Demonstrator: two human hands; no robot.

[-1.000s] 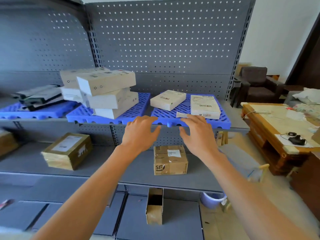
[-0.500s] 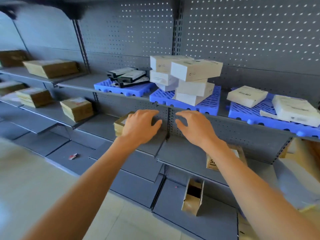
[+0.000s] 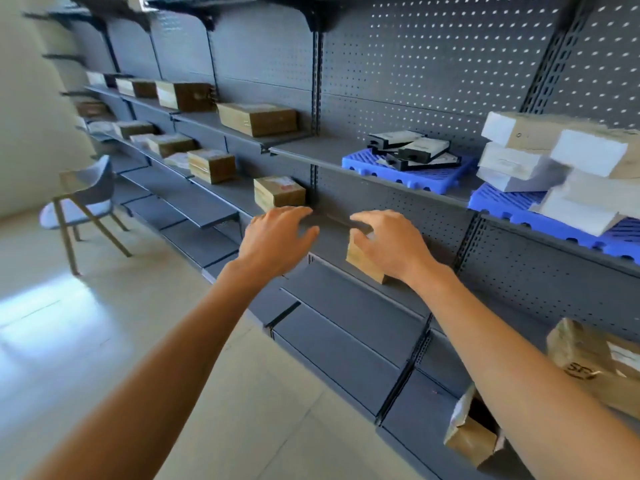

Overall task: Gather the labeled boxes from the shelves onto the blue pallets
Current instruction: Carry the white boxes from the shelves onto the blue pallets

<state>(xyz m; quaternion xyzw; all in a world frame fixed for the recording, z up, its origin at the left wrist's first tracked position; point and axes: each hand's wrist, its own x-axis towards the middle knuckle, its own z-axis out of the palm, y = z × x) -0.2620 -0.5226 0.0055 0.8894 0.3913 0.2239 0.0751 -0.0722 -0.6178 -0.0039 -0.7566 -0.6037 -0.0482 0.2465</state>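
My left hand [image 3: 277,237] and my right hand [image 3: 391,244] reach forward, fingers spread, both holding nothing. A brown cardboard box [image 3: 362,261] on the middle shelf sits under my right hand, mostly hidden by it; I cannot tell if the fingers touch it. Another labeled brown box [image 3: 278,194] stands just beyond my left hand. On the upper shelf a blue pallet [image 3: 408,174] carries black-and-white flat boxes [image 3: 412,150]. A second blue pallet [image 3: 502,202] at the right carries a stack of white boxes [image 3: 554,168].
Several more brown boxes [image 3: 258,119] line the grey shelves toward the left. A grey chair [image 3: 83,202] stands on the pale floor at left. A labeled brown box [image 3: 595,362] and an open empty carton [image 3: 474,431] sit low at the right.
The view has swung further left along the shelving, so the blue pallets have slid to the right. Both hands moved with it and now hover by the brown box on the middle shelf.
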